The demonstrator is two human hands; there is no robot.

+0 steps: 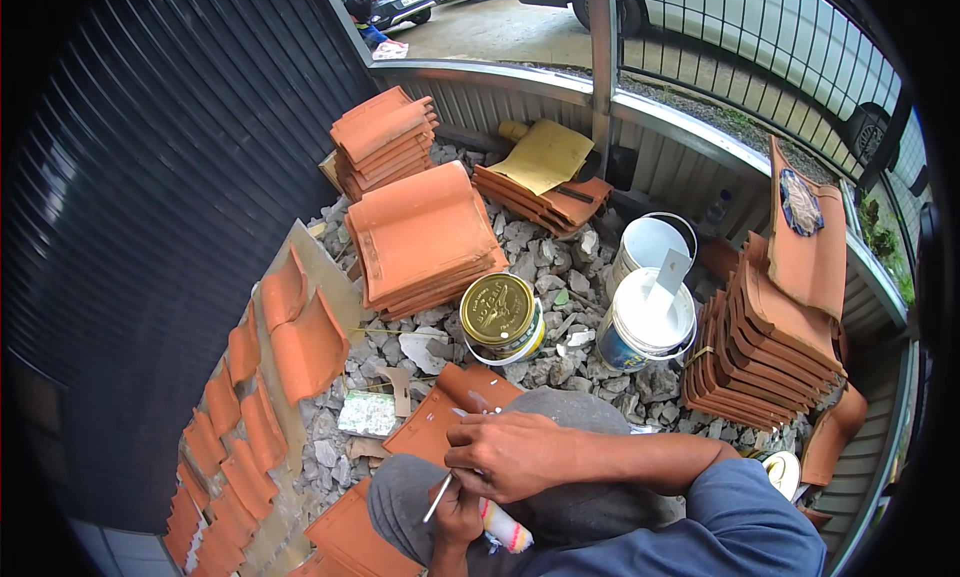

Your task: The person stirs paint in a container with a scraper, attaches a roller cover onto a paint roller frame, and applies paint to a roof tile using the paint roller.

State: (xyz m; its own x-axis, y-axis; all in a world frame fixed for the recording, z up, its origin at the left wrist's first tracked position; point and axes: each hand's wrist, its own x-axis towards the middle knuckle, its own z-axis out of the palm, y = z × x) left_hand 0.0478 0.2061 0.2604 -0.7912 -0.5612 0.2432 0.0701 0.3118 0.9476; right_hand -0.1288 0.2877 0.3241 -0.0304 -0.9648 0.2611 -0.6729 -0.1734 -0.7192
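My left hand [457, 518] is closed low in front of my knees, with a thin pale stick [437, 499] jutting from its fingers. Against that hand lies a small white paint roller sleeve [506, 528] with pink and yellow stripes. My right hand [503, 454] crosses over from the right, its fingers curled just above the left; what they grip is hidden. A small greyish tip [460, 412] shows beyond its knuckles, too small to name. Beneath and past my hands lies an orange roof tile [425, 429] with small white bits on it.
Grey rubble [570, 277] covers the ground. A gold-lidded paint can [497, 310], a white bucket [655, 243] and a paint bucket holding a flat scraper [668, 273] stand ahead. Tile stacks [425, 232] [755, 342] rise around; a tiled sloping panel [300, 347] leans left. Metal walls enclose the area.
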